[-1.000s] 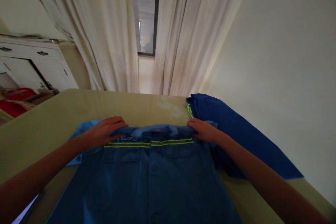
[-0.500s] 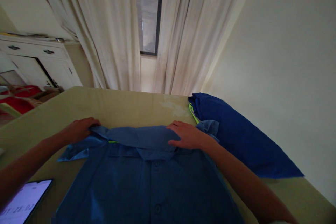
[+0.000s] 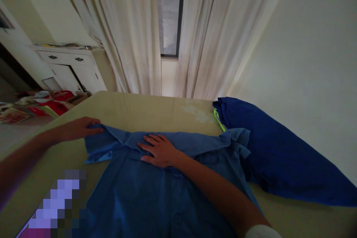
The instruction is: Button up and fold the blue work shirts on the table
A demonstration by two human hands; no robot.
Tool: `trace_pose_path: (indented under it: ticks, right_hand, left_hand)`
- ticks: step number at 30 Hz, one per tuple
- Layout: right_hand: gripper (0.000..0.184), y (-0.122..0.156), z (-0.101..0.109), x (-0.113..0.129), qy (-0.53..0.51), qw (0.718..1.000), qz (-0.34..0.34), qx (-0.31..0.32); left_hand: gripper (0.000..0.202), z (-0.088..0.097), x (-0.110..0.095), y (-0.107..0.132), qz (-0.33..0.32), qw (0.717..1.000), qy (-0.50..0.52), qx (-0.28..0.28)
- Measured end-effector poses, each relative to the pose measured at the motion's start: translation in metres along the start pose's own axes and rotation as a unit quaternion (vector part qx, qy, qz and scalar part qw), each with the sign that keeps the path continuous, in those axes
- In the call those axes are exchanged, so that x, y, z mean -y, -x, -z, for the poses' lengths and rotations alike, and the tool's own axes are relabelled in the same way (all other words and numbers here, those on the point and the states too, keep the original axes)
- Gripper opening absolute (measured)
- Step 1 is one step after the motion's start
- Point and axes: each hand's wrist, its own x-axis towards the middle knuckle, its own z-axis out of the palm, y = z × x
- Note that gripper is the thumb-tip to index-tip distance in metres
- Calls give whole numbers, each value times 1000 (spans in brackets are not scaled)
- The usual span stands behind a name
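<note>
A blue button-front shirt (image 3: 139, 189) lies spread on the table, its far edge folded over toward me. My left hand (image 3: 85, 128) pinches the shirt's far left corner, where a sleeve sticks out to the side. Flat on the folded band near the middle rests my right hand (image 3: 158, 150), fingers spread. On the right, a bunched blue flap of the shirt touches a pile of darker blue cloth (image 3: 279, 156) with a lime-green strip at its edge.
The yellowish table (image 3: 145, 111) ends at a pale curtain (image 3: 131, 44) and a wall on the right. At the lower left is a pixelated, blurred-out phone-like shape (image 3: 52, 204). A white cabinet (image 3: 75, 67) and red items (image 3: 58, 106) stand beyond the left edge.
My right hand has moved left from the shirt's right side to its middle. My left hand has drawn the left corner outward, and the fold lies flatter there. The view has turned slightly left.
</note>
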Motion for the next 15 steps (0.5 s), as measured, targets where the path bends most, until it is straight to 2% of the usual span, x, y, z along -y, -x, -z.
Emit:
trace_pose_path:
  ticks: [2, 5, 7, 9, 13, 15]
  right_hand:
    - [67, 1, 6, 3, 0, 1000, -4, -5]
    - [70, -4, 15, 11, 7, 999, -32, -15]
    - [75, -13, 16, 18, 20, 998, -56, -22]
    - [79, -24, 11, 24, 31, 997, -60, -37]
    - [77, -37, -10, 29, 23, 998, 1, -60]
    - [75, -38, -18, 28, 13, 998, 21, -53]
  left_hand:
    - [63, 9, -3, 0, -17, 998, -21, 54]
    - [65, 18, -1, -5, -24, 999, -21, 34]
    - [70, 17, 1, -5, -13, 1000, 13, 16]
    - [77, 8, 4, -1, 26, 997, 70, 10]
    - [79, -23, 12, 8, 103, 983, 149, 34]
    - [72, -35, 17, 8, 96, 989, 113, -18]
